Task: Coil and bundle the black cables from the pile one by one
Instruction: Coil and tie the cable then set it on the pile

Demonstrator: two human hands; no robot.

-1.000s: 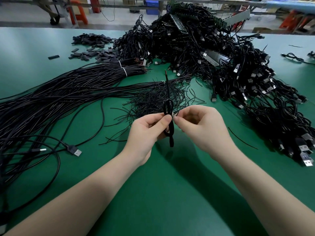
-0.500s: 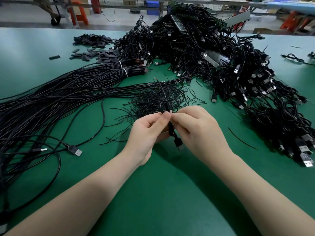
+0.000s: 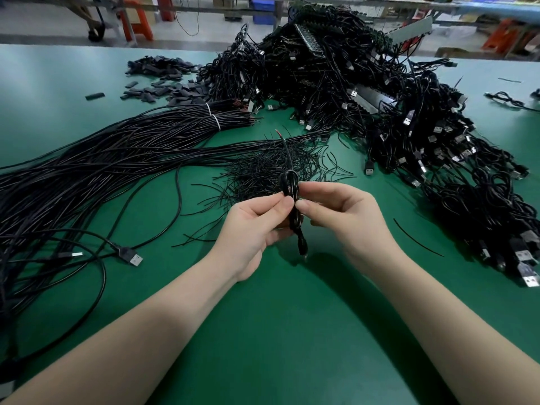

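Note:
A small coiled black cable (image 3: 293, 200) is held upright above the green table (image 3: 277, 331), between both hands. My left hand (image 3: 254, 229) pinches it from the left with thumb and forefinger. My right hand (image 3: 344, 217) pinches it from the right at the same height. A loop shows above my fingers, and one thin end with a red tip sticks up and back. The plug end hangs below my hands. To the left lies a long spread of straight black cables (image 3: 87, 171).
A big heap of bundled black USB cables (image 3: 365, 97) fills the back and right of the table. Thin black wire ties (image 3: 268, 168) lie scattered just behind my hands. Black sleeve pieces (image 3: 163, 80) sit at the back left. A loose USB plug (image 3: 131, 257) lies left of my left forearm.
The coil's loop has risen back above my fingertips and the thin end points up again. My hands have moved slightly apart, with the right thumb now pinching beside the left.

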